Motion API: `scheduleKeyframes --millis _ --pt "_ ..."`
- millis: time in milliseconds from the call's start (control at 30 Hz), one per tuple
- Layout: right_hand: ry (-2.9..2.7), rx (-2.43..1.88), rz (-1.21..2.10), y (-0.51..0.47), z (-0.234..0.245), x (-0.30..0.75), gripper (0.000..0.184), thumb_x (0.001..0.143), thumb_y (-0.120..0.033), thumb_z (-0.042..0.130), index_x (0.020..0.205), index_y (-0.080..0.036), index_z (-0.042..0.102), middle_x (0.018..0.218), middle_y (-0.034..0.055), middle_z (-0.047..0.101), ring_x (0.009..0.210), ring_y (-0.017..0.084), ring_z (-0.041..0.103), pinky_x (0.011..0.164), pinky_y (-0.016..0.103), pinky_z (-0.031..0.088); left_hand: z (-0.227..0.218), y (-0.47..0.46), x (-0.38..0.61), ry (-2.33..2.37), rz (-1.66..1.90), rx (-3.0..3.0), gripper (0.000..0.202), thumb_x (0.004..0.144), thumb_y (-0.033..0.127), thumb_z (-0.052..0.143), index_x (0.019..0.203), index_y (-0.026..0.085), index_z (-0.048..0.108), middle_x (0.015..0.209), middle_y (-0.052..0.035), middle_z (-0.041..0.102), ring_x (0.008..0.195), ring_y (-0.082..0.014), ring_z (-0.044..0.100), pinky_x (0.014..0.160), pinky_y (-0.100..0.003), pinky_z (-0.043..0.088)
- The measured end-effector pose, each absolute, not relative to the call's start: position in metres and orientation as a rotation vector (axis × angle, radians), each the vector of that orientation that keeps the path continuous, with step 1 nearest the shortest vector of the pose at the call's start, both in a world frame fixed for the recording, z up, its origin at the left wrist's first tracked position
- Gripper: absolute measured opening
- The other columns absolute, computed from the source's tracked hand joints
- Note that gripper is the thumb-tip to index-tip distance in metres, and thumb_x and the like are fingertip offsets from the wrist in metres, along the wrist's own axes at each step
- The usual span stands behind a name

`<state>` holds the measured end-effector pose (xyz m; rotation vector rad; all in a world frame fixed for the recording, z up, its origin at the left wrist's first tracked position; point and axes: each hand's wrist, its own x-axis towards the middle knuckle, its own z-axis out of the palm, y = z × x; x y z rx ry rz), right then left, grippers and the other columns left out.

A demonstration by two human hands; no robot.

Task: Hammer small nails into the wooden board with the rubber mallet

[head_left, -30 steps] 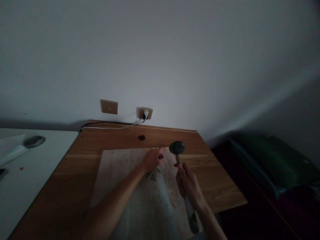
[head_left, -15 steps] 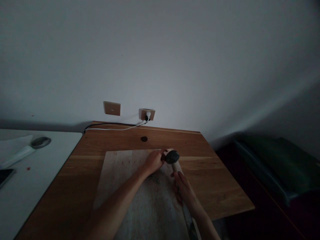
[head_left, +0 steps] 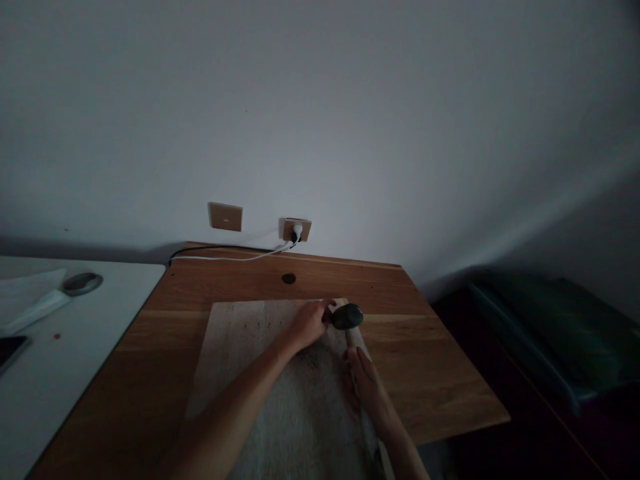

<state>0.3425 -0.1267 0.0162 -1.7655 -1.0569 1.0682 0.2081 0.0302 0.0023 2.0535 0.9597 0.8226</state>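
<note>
My right hand [head_left: 367, 380] is closed round the pale handle of a hammer [head_left: 347, 317], whose dark head hangs over the far right corner of a wooden board [head_left: 230, 373]. Beside the hammer head, my left hand [head_left: 310, 321] rests at the board's far edge, its fingers pinched together. Whatever lies between those fingertips is too small and dark to make out. A small pile of thin nail-like pieces [head_left: 309, 360] lies on the board just below my left hand. Several small dark points [head_left: 259, 326] stand in a row near the board's far edge.
Under the board is a brown wooden table [head_left: 415, 367] against the wall. Cables [head_left: 225, 258] run along its back to a socket [head_left: 297, 230]. To the left, a white table [head_left: 65, 373] holds a roll of tape [head_left: 83, 283] and a dark-screened device [head_left: 11, 352].
The hammer head has shifted slightly right and down, and my right hand has lowered a little with it. My left hand stays in nearly the same place.
</note>
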Motion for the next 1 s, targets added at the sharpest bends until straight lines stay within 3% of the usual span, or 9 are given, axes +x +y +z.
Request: scheduleKeyframes --millis 200,333,500,767,1000 --pt "-1.131 -1.821 0.957 -0.120 0.026 0.341 0.055 0.087 -0.079 0.049 0.086 -0.024 0.051 0.050 -0.0109 0.044 0.033 0.009 0.040 0.030 0.020 0.029 0.002 0.031 0.207 0.939 0.827 2.030 0.047 0.077 0.000 0.064 0.121 0.019 0.071 0.096 -0.0061 0.080 0.088 -0.0210 0.075 0.085 -0.030 0.055" --pt "-1.168 -1.826 0.887 -0.116 0.058 0.341 0.055 0.086 -0.079 0.049 0.087 -0.024 0.053 0.047 -0.0118 0.042 0.030 0.009 0.037 0.029 0.020 0.025 0.000 0.032 0.207 0.918 0.809 2.067 0.038 0.079 0.005 0.068 0.114 0.018 0.073 0.096 -0.0065 0.079 0.089 -0.0210 0.073 0.085 -0.029 0.053" --pt "-1.166 -1.740 0.796 -0.120 0.097 0.341 0.051 0.093 -0.075 0.044 0.090 -0.024 0.051 0.054 -0.0120 0.043 0.032 0.006 0.034 0.030 0.017 0.025 -0.003 0.032 0.207 0.903 0.833 2.042 0.044 0.081 0.011 0.070 0.124 0.019 0.068 0.096 -0.0038 0.079 0.087 -0.0195 0.072 0.086 -0.029 0.053" --pt "-1.207 -1.831 0.938 -0.112 0.047 0.346 0.053 0.084 -0.076 0.050 0.087 -0.023 0.055 0.047 -0.0104 0.045 0.030 0.009 0.037 0.028 0.020 0.024 -0.002 0.031 0.207 0.955 0.811 2.034 0.049 0.081 0.006 0.067 0.128 0.019 0.065 0.099 -0.0070 0.079 0.092 -0.0220 0.073 0.084 -0.030 0.053" --pt "-1.143 -1.896 0.904 -0.123 0.039 0.354 0.054 0.088 -0.075 0.039 0.092 -0.024 0.054 0.054 -0.0100 0.045 0.030 0.009 0.036 0.029 0.022 0.025 0.000 0.030 0.207 0.956 0.788 2.017 0.050 0.081 0.008 0.070 0.129 0.019 0.063 0.097 -0.0054 0.078 0.091 -0.0220 0.073 0.086 -0.032 0.054"
